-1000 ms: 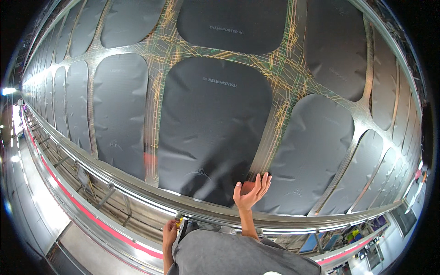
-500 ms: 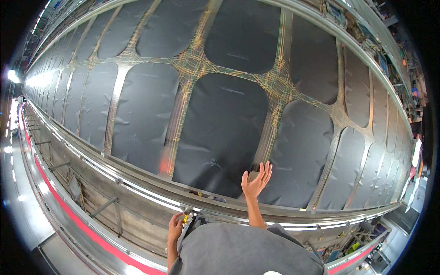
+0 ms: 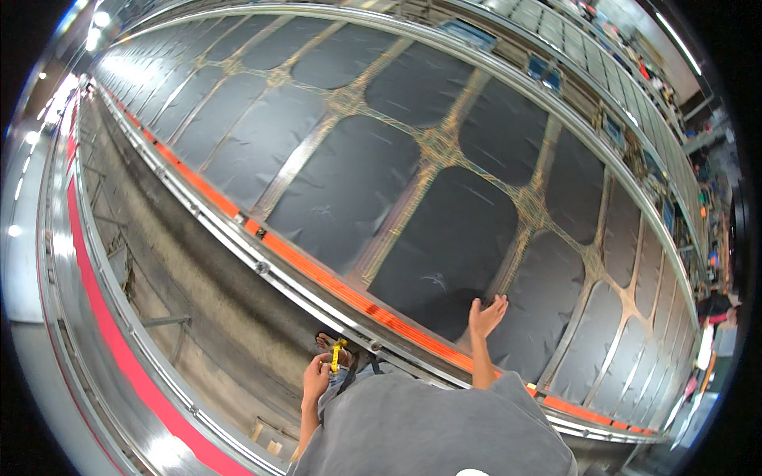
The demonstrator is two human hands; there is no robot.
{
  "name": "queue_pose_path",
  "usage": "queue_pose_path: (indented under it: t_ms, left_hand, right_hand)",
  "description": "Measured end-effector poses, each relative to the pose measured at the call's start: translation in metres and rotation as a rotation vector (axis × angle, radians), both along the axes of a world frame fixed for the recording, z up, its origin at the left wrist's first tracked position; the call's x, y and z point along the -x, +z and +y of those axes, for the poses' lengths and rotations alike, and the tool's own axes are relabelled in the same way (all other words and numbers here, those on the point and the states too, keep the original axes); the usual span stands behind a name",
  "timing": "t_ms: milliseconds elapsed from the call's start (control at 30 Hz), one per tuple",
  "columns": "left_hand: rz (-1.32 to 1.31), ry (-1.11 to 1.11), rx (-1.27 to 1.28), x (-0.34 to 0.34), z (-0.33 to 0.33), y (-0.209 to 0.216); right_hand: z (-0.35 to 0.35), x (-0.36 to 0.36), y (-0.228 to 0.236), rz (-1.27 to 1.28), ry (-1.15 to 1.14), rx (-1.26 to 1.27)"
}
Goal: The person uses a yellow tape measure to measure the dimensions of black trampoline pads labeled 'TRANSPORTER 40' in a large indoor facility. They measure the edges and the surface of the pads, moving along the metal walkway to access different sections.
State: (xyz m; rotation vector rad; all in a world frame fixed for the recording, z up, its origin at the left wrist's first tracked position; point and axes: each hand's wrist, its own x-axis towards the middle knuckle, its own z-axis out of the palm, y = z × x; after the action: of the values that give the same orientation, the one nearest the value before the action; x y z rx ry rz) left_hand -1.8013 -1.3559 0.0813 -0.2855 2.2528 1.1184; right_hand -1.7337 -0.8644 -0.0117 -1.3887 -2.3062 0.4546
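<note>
- Fingers of the right hand are open, over the black sheets.
- Fingers of the left hand bend beside a yellow tape; I cannot tell if they grip it.
- Rows of sheets lie on a long table, with lined bands between.
- An orange strip runs along its near side.
- Bright lights shine at the top left.
- Blue box shapes sit past the far side, too small to see into.
</note>
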Motion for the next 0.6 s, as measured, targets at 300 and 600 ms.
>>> queue_pose_path:
  t_ms: [300, 600]
  left_hand:
    - [0.186, 0.019, -0.091, 0.032, -0.08, -0.016]
    - [0.212, 0.088, -0.044, 0.098, -0.244, 0.018]
  right_hand:
    - [-0.117, 0.128, 0.088, 0.257, 0.248, 0.26]
    - [-0.446, 0.242, 0.118, 0.232, 0.985, 0.619]
